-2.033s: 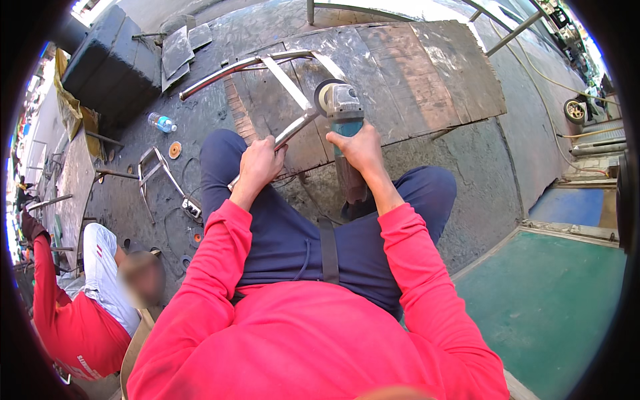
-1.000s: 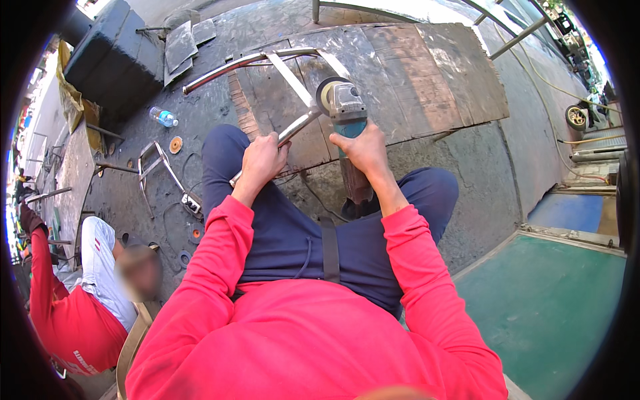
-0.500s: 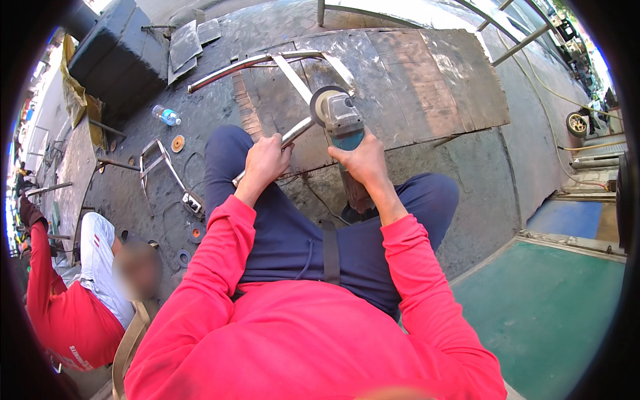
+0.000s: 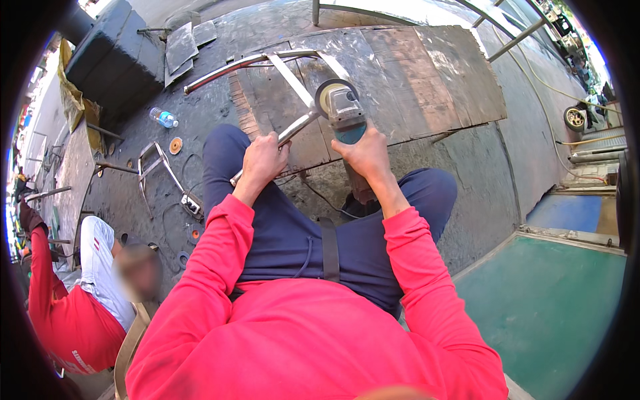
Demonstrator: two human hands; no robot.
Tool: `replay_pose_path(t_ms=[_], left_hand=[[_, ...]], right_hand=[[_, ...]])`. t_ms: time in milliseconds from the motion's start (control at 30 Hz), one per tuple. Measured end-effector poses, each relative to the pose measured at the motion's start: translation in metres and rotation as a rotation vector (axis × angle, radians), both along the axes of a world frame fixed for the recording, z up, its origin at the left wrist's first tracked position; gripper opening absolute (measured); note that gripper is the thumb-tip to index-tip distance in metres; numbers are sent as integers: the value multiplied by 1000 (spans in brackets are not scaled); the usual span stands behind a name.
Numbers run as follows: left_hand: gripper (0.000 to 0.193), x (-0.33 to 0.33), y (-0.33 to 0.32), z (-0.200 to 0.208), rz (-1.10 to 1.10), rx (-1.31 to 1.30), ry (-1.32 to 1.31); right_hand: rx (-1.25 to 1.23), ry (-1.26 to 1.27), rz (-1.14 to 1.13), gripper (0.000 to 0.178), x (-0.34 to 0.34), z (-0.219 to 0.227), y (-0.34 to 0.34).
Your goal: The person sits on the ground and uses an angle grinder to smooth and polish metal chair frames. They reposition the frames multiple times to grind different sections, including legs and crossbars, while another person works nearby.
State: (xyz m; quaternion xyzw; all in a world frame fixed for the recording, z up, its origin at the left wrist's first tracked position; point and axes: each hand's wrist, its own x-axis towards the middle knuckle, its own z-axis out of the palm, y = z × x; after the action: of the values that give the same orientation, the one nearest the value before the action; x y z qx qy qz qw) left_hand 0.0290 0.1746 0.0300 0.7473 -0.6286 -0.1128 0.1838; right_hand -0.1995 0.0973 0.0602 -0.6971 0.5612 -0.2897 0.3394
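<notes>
My right hand (image 4: pixel 367 155) is wrapped round the body of an angle grinder (image 4: pixel 347 112), which has a metal gear head and a teal housing. Its round disc (image 4: pixel 327 97) sits at or very near the joint of a shiny metal tube frame (image 4: pixel 291 79); whether they touch I cannot tell. My left hand (image 4: pixel 264 161) grips the near tube of this frame, just above my left knee. The far side of the frame rests over a worn wooden board (image 4: pixel 427 87). My right hand hides part of the grinder's body.
At left lie a water bottle (image 4: pixel 164 118), a brown disc (image 4: pixel 175 145) and a smaller metal frame (image 4: pixel 160 167). A dark block (image 4: pixel 120 60) stands beyond them. Another person (image 4: pixel 80 307) in red sits at lower left. A green panel (image 4: pixel 540 307) lies at right, and hoses (image 4: pixel 547 120) run behind it.
The grinder's disc has shifted slightly along the frame's joint, and my right hand has moved a little to the right and down. My left hand keeps its hold on the tube.
</notes>
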Motion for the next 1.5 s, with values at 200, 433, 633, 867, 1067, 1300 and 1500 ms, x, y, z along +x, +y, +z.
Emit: replay_pose_path(t_ms=[200,433,633,867,1067,1300,1500], left_hand=[[40,0,1,2,-13,-1,-20],[41,-1,2,5,23,42,24],[40,1,-1,2,49,43,30],[36,3,-4,0,52,-16,40],[35,5,-5,10,61,-77,94],[42,5,-5,27,87,-36,105],[41,2,-4,35,91,-26,155]], right_hand=[[47,10,-43,54,4,4,6],[17,27,-92,54,7,1,8],[3,-94,-2,59,7,-6,10],[-5,-48,-35,60,5,-9,8],[34,-95,-111,52,-2,7,3],[-22,-153,-45,55,1,23,13],[-22,-129,-52,58,10,21,7]])
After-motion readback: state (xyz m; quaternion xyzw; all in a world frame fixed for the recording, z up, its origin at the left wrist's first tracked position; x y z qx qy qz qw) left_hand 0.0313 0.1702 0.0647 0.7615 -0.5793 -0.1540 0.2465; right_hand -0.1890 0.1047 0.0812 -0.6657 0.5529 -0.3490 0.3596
